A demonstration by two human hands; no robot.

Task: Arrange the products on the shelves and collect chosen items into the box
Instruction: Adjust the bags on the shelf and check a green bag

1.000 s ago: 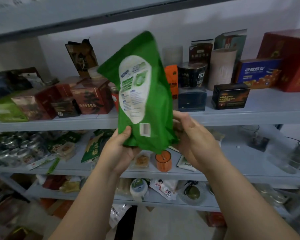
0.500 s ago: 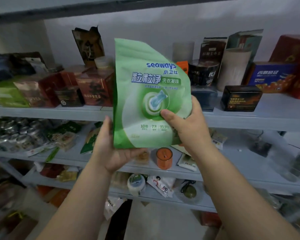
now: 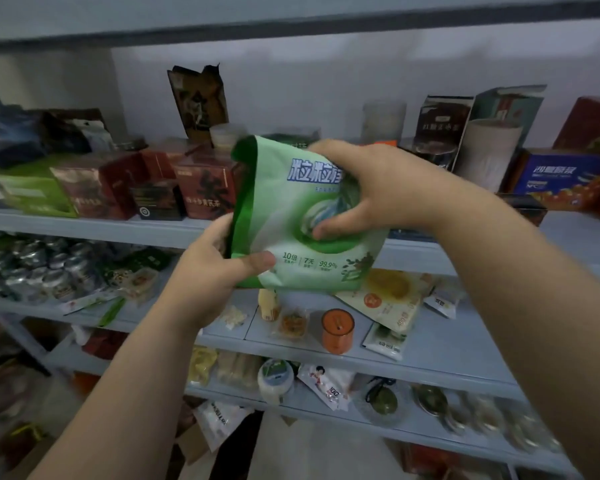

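Observation:
I hold a green laundry-bead pouch (image 3: 284,233) upright in front of the grey metal shelves, its printed front facing me. My left hand (image 3: 215,271) grips its lower left corner, thumb across the front. My right hand (image 3: 368,188) grips the upper right part from above, with the fingers over the top edge and the thumb pressed on the front. The pouch's top right corner is hidden under that hand. No box for collected items is in view.
The upper shelf (image 3: 84,225) carries red tea boxes (image 3: 201,188), a blue box (image 3: 565,178) and a white cylinder (image 3: 489,150). The middle shelf (image 3: 447,348) has an orange cup (image 3: 337,330), cans (image 3: 39,268) and flat packets. Lower shelves hold more packets.
The pouch turned from back to front, then came lower. My right hand moved from its lower right side up to its top edge. My left hand's thumb now lies on the front.

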